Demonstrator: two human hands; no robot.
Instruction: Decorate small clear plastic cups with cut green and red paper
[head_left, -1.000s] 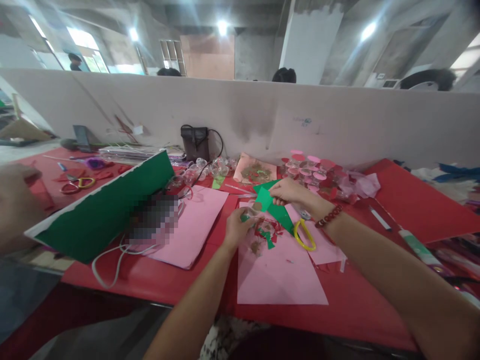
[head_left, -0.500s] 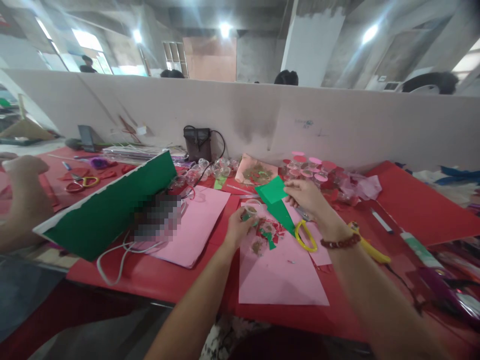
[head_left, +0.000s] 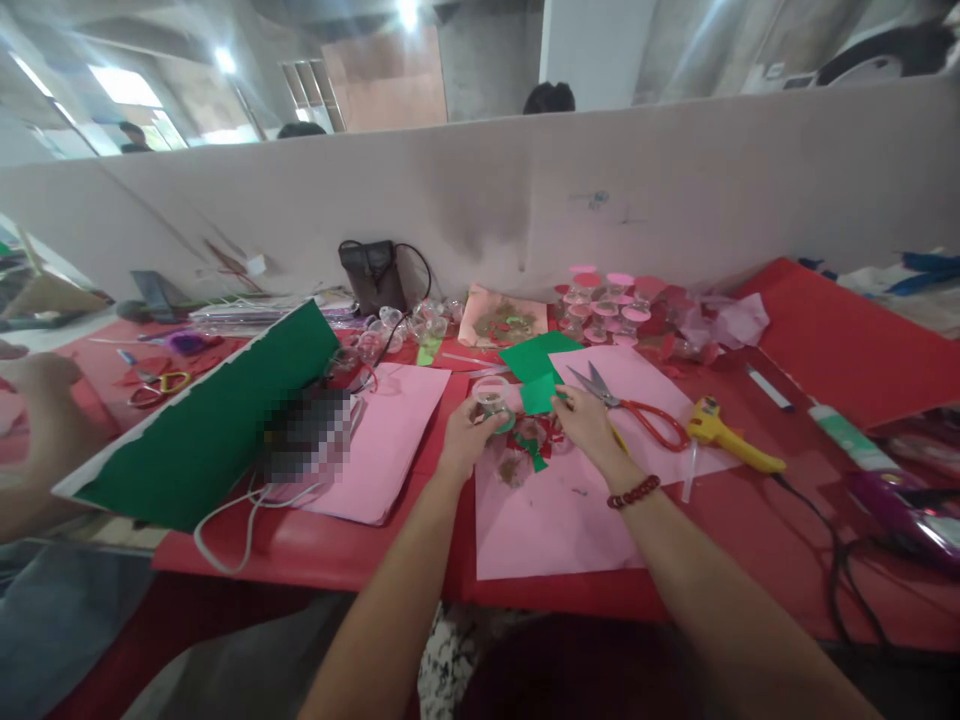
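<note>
My left hand [head_left: 474, 428] is closed round a small clear plastic cup [head_left: 493, 396] with a round rim. Pinched in my right hand [head_left: 581, 415] is a small piece of green paper [head_left: 538, 394], held just right of the cup. Below both hands lies a pink sheet [head_left: 555, 545] with green and red paper scraps [head_left: 534, 448] and another clear cup [head_left: 511, 467] on it. A larger green sheet [head_left: 536, 353] rests farther back. Scissors with red handles [head_left: 652, 420] lie to the right of my right hand.
A yellow glue gun [head_left: 724, 435] lies on the right with its black cord. Cups with pink discs [head_left: 604, 305] stand at the back. On the left are a pink paper stack [head_left: 397, 450] and a tilted green board [head_left: 202, 430]. Another person's arm [head_left: 45, 420] rests at far left.
My right hand has moved left and nearer the cup with the small green piece. The larger green sheet now lies behind, and the red-handled scissors and glue gun show more fully.
</note>
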